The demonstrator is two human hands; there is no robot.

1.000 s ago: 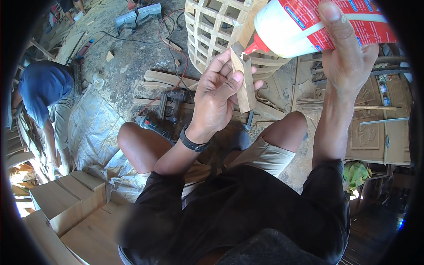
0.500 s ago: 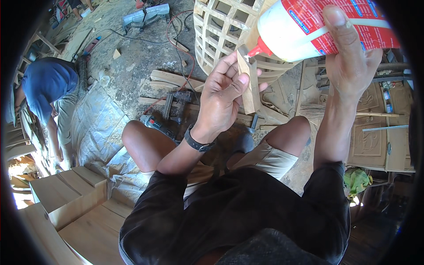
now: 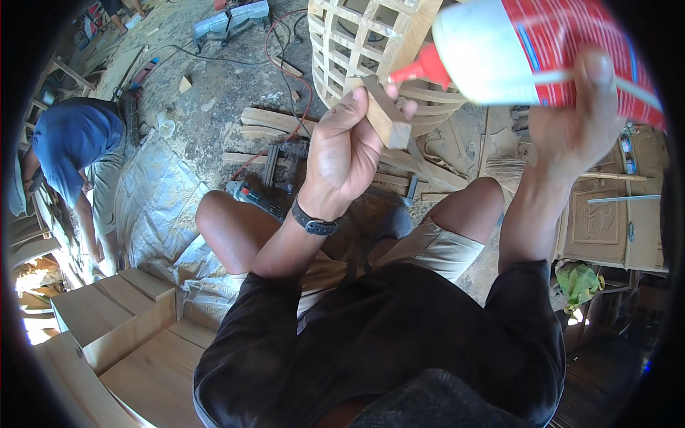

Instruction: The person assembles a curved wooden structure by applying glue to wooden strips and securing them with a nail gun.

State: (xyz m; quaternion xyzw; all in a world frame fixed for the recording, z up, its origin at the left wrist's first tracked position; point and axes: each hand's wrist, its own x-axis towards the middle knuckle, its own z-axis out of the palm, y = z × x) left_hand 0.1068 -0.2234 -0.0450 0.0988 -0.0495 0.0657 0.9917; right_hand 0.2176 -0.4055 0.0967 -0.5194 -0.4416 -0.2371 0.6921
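Note:
My left hand [image 3: 340,151], a dark band on its wrist, pinches a short wooden block [image 3: 387,116] between thumb and fingers, in front of my chest. Wrapped in my right hand [image 3: 579,121] is a large white and red glue bottle [image 3: 492,64], tipped on its side. The bottle's red nozzle points left, just above and beside the block's upper part, with a small gap that I cannot measure. Beyond both hands stands a curved wooden lattice frame [image 3: 349,53], partly covered by the bottle.
Power tools [image 3: 251,197] and wood strips [image 3: 275,121] lie on the floor ahead, with cables [image 3: 275,43] among them. A co-worker in a blue shirt [image 3: 78,139] bends over at the left. Wooden boxes [image 3: 114,314] stand at my lower left, carved panels [image 3: 596,221] at right.
The bottle has moved right and down, its nozzle drawing back from the wood. My left hand has turned the block, so its end face now shows.

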